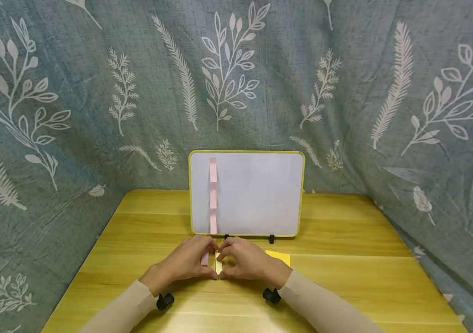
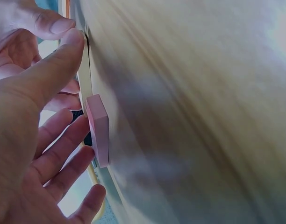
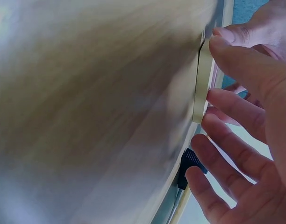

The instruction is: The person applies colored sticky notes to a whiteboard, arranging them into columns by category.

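Observation:
A narrow pale yellow sticky note pad (image 1: 219, 264) lies lengthwise on the table between the two hands. My left hand (image 1: 184, 260) holds it from the left, thumb at the near end and index finger by the far end. From the other side my right hand (image 1: 246, 260) grips the pad, its thumb at the near end and a fingertip along the upper part. Both thumb tips nearly meet in the left wrist view. Under the left hand's fingers stands a pink sticky note pad (image 2: 100, 130), on its edge or a thick side. Finger contact at the far end is partly hidden.
A whiteboard (image 1: 257, 194) with a yellow frame stands behind the hands on black feet (image 1: 271, 239). Three pink strips (image 1: 213, 196) hang in a column at its left. Orange-yellow sticky notes (image 1: 279, 255) lie behind the right wrist. Patterned cloth (image 1: 261, 69) surrounds the table.

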`<state>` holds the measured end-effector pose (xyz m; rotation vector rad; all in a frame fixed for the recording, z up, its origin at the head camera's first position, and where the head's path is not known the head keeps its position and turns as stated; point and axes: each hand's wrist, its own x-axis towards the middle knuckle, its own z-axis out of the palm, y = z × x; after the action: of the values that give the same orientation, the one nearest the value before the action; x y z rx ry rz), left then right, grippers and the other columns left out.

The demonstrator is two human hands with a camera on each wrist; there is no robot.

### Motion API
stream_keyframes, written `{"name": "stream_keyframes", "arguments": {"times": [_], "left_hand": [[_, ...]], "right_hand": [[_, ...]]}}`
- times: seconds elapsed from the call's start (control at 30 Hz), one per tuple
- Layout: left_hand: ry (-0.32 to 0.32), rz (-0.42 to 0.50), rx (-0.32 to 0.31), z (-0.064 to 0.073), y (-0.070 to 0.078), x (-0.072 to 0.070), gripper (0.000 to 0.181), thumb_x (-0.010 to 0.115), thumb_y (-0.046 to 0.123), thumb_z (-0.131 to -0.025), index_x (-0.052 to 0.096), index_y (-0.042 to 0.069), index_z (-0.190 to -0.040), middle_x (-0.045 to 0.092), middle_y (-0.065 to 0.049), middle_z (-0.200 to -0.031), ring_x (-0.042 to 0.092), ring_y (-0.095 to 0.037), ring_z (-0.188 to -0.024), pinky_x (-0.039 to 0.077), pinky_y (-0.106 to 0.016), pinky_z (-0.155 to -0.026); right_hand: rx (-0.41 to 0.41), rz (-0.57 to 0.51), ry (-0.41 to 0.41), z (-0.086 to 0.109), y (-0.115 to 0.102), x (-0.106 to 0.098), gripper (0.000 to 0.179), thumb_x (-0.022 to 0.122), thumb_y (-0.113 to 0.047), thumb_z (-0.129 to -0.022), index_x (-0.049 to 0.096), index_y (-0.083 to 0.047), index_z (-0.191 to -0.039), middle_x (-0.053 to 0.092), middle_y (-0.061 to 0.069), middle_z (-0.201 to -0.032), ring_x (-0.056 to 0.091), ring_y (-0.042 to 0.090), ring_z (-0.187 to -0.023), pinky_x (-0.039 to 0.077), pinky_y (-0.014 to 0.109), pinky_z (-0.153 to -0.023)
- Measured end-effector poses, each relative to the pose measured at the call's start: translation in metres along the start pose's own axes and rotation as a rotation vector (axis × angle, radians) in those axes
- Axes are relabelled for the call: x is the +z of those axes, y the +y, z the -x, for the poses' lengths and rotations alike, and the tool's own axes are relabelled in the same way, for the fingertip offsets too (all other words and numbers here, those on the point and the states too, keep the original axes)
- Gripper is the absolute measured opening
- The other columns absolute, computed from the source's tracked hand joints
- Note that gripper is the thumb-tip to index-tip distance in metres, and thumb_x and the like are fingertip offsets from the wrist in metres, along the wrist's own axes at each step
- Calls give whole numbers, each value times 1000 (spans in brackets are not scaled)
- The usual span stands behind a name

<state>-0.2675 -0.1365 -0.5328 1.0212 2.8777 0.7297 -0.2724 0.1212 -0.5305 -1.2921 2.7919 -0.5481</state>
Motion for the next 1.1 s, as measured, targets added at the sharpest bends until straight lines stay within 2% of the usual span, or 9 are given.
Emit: {"name": "stream_keyframes", "arguments": {"times": [0.17, 0.4, 0.6, 0.73, 0.93, 1.1], "left_hand": [[-1, -13, 15, 0, -1, -2, 70, 106, 52, -83, 74, 16, -133, 81, -1, -135, 72, -29, -134, 55, -64, -120], [-16, 11, -8, -1, -2, -2, 67, 106, 51, -84, 75, 18, -134, 81, 1, -136, 71, -29, -138, 54, -63, -123], [-26, 30, -15, 0, -2, -3, 65, 106, 50, -85, 76, 17, -132, 82, 0, -137, 71, -31, -139, 54, -67, -122], [-30, 21, -16, -1, -2, -3, 63, 104, 51, -87, 77, 17, -132, 82, 0, -137, 72, -31, -138, 54, -66, -121], [-31, 29, -18, -1, -3, -4, 56, 102, 48, -91, 79, 16, -131, 83, 0, -137, 72, -30, -137, 55, -66, -121], [-23, 45, -21, -1, -3, -4, 53, 101, 45, -92, 80, 15, -130, 84, 0, -136, 73, -30, -135, 56, -64, -119]], "right_hand": [[13, -3, -5, 0, -1, -1, 37, 98, -41, -98, 90, -17, -125, 78, 4, -144, 75, 22, -131, 66, 36, -111], [19, 21, -12, 1, -4, -3, 34, 94, -41, -101, 90, -18, -125, 78, 3, -146, 75, 24, -134, 65, 39, -115], [-2, 2, -3, 1, -6, -5, 16, 86, -30, -107, 92, -20, -118, 80, 5, -145, 76, 26, -136, 63, 43, -119], [-11, -12, 17, 0, -4, -3, 12, 82, -21, -109, 92, -19, -114, 83, 5, -142, 78, 26, -135, 63, 46, -120], [8, -39, 52, -2, -2, 0, 11, 82, -14, -107, 92, -16, -109, 86, 6, -138, 81, 26, -131, 66, 45, -114], [40, -81, 89, -3, -2, 3, 9, 84, -12, -104, 92, -15, -102, 88, 5, -133, 83, 22, -122, 68, 35, -102]]}}
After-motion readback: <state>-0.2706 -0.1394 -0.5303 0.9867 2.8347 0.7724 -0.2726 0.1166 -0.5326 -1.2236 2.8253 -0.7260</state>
